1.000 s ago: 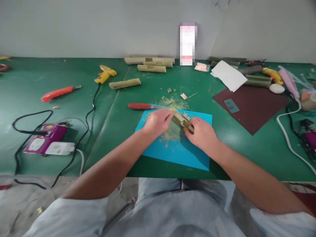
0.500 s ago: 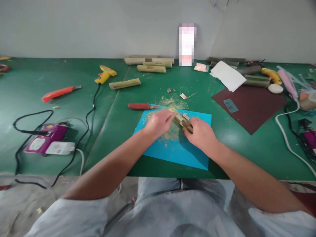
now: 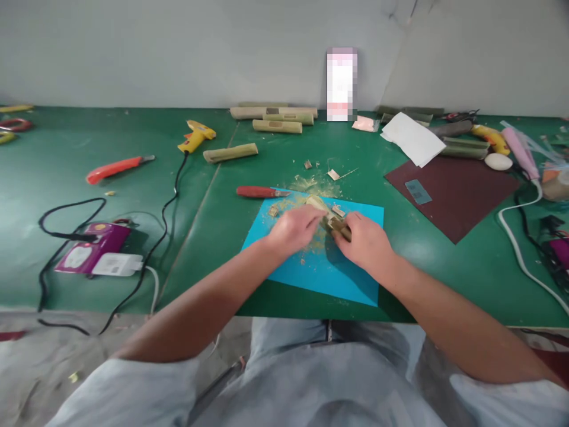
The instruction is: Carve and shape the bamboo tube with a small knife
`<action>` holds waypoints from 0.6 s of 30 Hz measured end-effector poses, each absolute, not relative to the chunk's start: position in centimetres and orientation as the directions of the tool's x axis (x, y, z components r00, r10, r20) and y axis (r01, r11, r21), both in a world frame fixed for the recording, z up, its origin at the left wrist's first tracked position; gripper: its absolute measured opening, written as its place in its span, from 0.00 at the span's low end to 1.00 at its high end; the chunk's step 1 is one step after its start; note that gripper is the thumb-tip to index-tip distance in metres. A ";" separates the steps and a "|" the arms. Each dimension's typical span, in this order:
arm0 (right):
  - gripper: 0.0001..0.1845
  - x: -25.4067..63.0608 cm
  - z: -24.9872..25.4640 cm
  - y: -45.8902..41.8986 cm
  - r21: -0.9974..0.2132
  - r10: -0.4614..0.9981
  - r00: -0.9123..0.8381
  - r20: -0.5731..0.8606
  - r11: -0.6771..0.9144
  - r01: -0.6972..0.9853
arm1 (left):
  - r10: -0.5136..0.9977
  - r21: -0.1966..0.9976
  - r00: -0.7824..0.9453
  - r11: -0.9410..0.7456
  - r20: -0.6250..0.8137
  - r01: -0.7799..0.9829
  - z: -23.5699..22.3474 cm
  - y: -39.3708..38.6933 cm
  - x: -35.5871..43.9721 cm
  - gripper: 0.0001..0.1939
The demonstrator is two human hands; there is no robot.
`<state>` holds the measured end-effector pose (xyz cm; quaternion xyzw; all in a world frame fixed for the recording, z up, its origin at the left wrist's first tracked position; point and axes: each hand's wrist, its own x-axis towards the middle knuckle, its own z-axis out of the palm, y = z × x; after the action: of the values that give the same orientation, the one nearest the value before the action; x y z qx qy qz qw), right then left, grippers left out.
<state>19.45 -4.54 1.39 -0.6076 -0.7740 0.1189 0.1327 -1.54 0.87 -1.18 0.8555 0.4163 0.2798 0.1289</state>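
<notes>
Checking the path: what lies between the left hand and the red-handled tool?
In the head view, a small chip and scattered shavings on the blue sheet lie between the left hand and the red-handled tool.

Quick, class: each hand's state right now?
Left hand: curled closed at the bamboo tube; anything pinched can't be seen.
Right hand: closed, holding the bamboo tube's near end.

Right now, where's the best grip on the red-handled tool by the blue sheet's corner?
Probably mid-handle, from above and the left. The tool lies flat, its handle mostly off the blue sheet and pointing left; its metal end points right, so that side looks worse. The left hand is nearer.
</notes>
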 end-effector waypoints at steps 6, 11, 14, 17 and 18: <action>0.08 19.5 1.0 -4.4 -0.332 0.969 -0.234 0.082 0.248 0.910 | 0.755 0.423 0.523 -0.655 0.395 0.626 -1.3 1.0 -1.5 0.15; 0.08 19.3 1.2 -4.4 -0.331 0.970 -0.230 0.077 0.243 0.912 | 0.785 0.395 0.479 -0.615 0.393 0.683 -1.1 1.1 -1.5 0.15; 0.08 19.3 1.3 -4.5 -0.322 0.968 -0.240 0.069 0.250 0.913 | 0.750 0.421 0.536 -0.661 0.388 0.621 -1.0 1.1 -1.6 0.14; 0.08 19.4 1.1 -4.5 -0.327 0.969 -0.235 0.076 0.247 0.912 | 0.778 0.403 0.472 -0.623 0.415 0.671 -1.0 1.3 -1.8 0.13; 0.08 19.4 1.1 -4.5 -0.327 0.969 -0.234 0.078 0.247 0.912 | 0.781 0.398 0.467 -0.617 0.414 0.679 -1.1 1.3 -1.8 0.14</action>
<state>19.39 -4.48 1.11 -0.6043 -0.7783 0.1067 0.1328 -1.84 1.31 -1.07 0.8519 0.4287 0.2875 0.0890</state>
